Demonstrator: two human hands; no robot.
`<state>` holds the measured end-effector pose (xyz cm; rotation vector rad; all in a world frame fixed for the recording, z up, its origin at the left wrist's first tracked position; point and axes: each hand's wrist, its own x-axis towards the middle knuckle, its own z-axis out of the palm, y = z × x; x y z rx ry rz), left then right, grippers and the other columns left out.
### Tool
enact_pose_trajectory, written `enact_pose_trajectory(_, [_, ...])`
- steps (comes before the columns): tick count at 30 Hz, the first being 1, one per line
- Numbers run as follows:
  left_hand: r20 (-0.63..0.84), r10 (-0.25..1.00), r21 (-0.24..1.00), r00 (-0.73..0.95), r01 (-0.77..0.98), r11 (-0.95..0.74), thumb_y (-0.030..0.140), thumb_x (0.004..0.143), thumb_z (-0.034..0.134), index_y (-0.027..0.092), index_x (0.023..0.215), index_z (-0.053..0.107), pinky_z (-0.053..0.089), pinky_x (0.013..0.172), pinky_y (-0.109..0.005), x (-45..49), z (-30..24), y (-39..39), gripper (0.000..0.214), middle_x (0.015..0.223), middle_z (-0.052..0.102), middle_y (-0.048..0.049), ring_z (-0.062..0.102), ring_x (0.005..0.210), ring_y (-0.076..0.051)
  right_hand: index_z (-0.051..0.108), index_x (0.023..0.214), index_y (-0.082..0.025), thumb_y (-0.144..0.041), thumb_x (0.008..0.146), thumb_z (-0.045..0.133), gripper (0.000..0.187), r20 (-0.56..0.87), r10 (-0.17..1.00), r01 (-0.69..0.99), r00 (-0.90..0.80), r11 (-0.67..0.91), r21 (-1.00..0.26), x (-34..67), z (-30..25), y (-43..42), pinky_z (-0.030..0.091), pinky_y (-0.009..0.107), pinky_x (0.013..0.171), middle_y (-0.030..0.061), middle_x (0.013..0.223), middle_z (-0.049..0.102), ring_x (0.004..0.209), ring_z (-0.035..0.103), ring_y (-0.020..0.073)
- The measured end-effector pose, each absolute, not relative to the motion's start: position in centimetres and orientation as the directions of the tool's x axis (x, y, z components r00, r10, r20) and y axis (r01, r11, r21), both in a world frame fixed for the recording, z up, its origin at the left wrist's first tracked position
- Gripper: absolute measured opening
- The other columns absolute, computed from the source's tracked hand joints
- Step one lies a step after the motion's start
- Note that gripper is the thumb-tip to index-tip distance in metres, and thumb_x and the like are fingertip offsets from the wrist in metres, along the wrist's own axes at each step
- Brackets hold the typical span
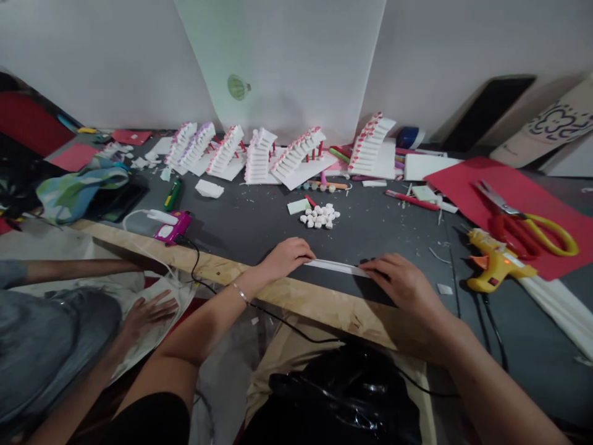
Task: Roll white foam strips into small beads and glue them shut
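Observation:
A narrow white strip (pixel 336 266), looking like folded paper or card, lies across the dark table close to its front edge. My left hand (pixel 288 256) is closed on the left end of it, fingertips pressed together. At the strip's other end my right hand (pixel 402 278) pinches it, fingers bent over the end. Just beyond my hands sits a heap of small white pieces (pixel 319 216), beside a pale green card (pixel 299 206). Farther back stand several white model staircases with red or purple trim, one staircase (pixel 370 145) standing on a white base.
To the right are a yellow glue gun (pixel 495 259), scissors (pixel 551 232) on a red sheet (pixel 472 179), and a tumbler (pixel 549 127). A magenta power adapter (pixel 172 228) and a green cutter (pixel 173 194) lie left. Another person's hand (pixel 148 309) rests at left. Cables hang in front.

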<state>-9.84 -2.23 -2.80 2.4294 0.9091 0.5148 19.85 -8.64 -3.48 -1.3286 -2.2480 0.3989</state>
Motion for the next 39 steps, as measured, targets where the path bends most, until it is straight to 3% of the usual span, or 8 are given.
enact_pose_trajectory(6, [0.178,0.611,0.449,0.772,0.488,-0.748,0.019,0.098,0.045,0.018,0.100,0.071,0.050,0.079,-0.029,-10.3,-3.4,-2.4,0.027,0.095,0.068,-0.0091,0.061,0.091,-0.017,0.071,0.107,-0.018,-0.016,0.094,0.044,0.030,0.280,0.809,0.735,-0.517,0.587,-0.339,20.2,-2.7,-9.6,0.049,0.036,0.070,0.0107,0.088,0.067,0.078,0.057,0.0227])
enact_pose_trajectory(14, [0.159,0.465,0.177,0.871,0.439,-0.881,0.018,0.101,0.034,0.015,0.104,0.064,0.044,0.083,-0.031,-10.2,-2.5,-2.6,0.031,0.102,0.064,-0.0107,0.056,0.093,-0.019,0.068,0.114,-0.011,-0.008,0.084,0.050,0.035,0.237,0.723,0.706,-0.649,0.688,-0.166,20.2,-1.7,-9.8,0.046,0.035,0.071,0.0123,0.088,0.064,0.080,0.051,0.0241])
enact_pose_trajectory(19, [0.115,0.386,0.037,0.915,0.384,-0.923,0.012,0.099,0.037,0.014,0.101,0.063,0.041,0.082,-0.030,-10.1,-1.6,-2.7,0.026,0.100,0.064,-0.0104,0.055,0.091,-0.019,0.067,0.118,-0.012,-0.005,0.086,0.045,0.039,0.202,0.722,0.717,-0.662,0.688,-0.110,20.7,-2.6,-9.7,0.047,0.037,0.076,0.0120,0.090,0.065,0.081,0.051,0.0244])
enact_pose_trajectory(23, [0.128,0.391,-0.039,0.911,0.399,-0.916,0.010,0.098,0.040,0.011,0.106,0.063,0.040,0.079,-0.031,-10.1,-1.2,-3.2,0.024,0.104,0.065,-0.0121,0.056,0.089,-0.019,0.065,0.122,-0.010,-0.007,0.088,0.043,0.041,0.159,0.746,0.751,-0.646,0.659,-0.041,20.4,-3.3,-11.0,0.048,0.042,0.083,0.0157,0.101,0.068,0.092,0.055,0.0277])
enact_pose_trajectory(29, [0.105,0.414,-0.100,0.904,0.423,-0.900,0.012,0.098,0.041,0.013,0.097,0.065,0.040,0.077,-0.034,-9.6,-1.3,-3.7,0.024,0.096,0.068,-0.0095,0.057,0.085,-0.020,0.071,0.108,-0.013,-0.011,0.092,0.044,0.032,0.252,0.817,0.842,-0.519,0.540,-0.018,18.7,-2.7,-12.3,0.048,0.040,0.084,0.0146,0.101,0.072,0.092,0.060,0.0260])
enact_pose_trajectory(33, [0.115,0.453,-0.157,0.884,0.466,-0.871,0.012,0.095,0.050,0.014,0.089,0.065,0.038,0.074,-0.033,-9.2,-1.0,-4.1,0.016,0.087,0.068,-0.0071,0.057,0.081,-0.019,0.073,0.085,-0.012,-0.020,0.095,0.048,0.028,0.303,0.834,0.860,-0.461,0.504,-0.077,18.0,-2.0,-11.1,0.047,0.035,0.075,0.0123,0.080,0.070,0.075,0.060,0.0231])
enact_pose_trajectory(36, [0.113,0.498,-0.193,0.860,0.511,-0.838,0.012,0.092,0.054,0.015,0.085,0.064,0.035,0.073,-0.034,-8.8,-0.5,-4.3,0.013,0.082,0.067,-0.0060,0.057,0.079,-0.019,0.067,0.067,-0.016,-0.021,0.094,0.051,0.032,0.244,0.874,0.887,-0.420,0.452,-0.091,17.5,-1.6,-9.5,0.043,0.032,0.069,0.0095,0.068,0.064,0.068,0.059,0.0213])
enact_pose_trajectory(39, [0.081,0.572,-0.184,0.816,0.576,-0.796,0.013,0.092,0.055,0.016,0.083,0.064,0.033,0.072,-0.035,-8.1,0.2,-4.2,0.013,0.078,0.066,-0.0055,0.057,0.080,-0.020,0.064,0.066,-0.017,-0.021,0.090,0.055,0.026,0.144,0.929,0.929,-0.342,0.357,-0.095,17.1,-1.3,-8.1,0.040,0.031,0.067,0.0091,0.069,0.064,0.069,0.059,0.0212])
